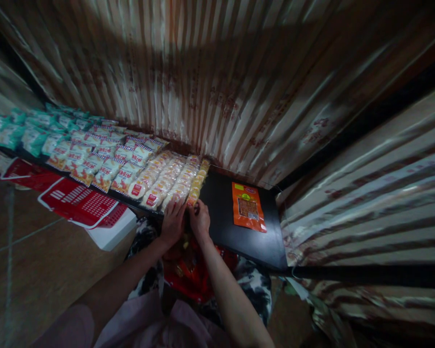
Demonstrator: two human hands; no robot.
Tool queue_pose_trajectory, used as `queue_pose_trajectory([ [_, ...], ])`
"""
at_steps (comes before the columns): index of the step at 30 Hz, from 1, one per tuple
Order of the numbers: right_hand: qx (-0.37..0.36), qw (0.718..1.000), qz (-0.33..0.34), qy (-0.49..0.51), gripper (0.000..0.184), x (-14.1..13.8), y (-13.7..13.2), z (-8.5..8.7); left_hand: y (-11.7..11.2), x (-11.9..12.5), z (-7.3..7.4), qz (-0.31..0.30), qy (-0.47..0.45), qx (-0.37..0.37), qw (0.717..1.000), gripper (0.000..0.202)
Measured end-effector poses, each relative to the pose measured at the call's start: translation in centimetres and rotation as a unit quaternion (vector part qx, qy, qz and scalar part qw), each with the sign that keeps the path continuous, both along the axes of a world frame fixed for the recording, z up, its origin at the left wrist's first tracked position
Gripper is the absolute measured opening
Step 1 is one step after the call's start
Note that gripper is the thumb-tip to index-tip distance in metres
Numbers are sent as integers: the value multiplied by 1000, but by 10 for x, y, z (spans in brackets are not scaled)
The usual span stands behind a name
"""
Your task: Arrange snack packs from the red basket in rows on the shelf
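Packs in yellow (199,181) just beyond right grip (200,220) risked skewing if it or left grip (173,224) pushed unevenly; couldn't tell if either held any.

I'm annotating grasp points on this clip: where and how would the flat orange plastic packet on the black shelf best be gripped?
Probably by the near short edge, coming from the person's side and pinching above and below: the orange plastic packet lies flat on the black shelf, that edge facing the person, while brown-striped sheeting stands behind. The right hand is nearer.
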State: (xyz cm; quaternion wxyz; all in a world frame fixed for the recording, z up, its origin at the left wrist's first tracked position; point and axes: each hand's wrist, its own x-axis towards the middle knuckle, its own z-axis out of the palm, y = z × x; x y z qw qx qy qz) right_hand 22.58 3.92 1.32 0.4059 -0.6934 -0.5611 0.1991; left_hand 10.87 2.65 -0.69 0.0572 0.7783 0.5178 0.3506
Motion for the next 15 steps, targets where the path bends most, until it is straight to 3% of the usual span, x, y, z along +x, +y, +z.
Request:
queue_pose_trajectory([
  [15,-9,1000,3,3,40,0,-1,-6,3,-10,-19,3,29,29,999,46],
])
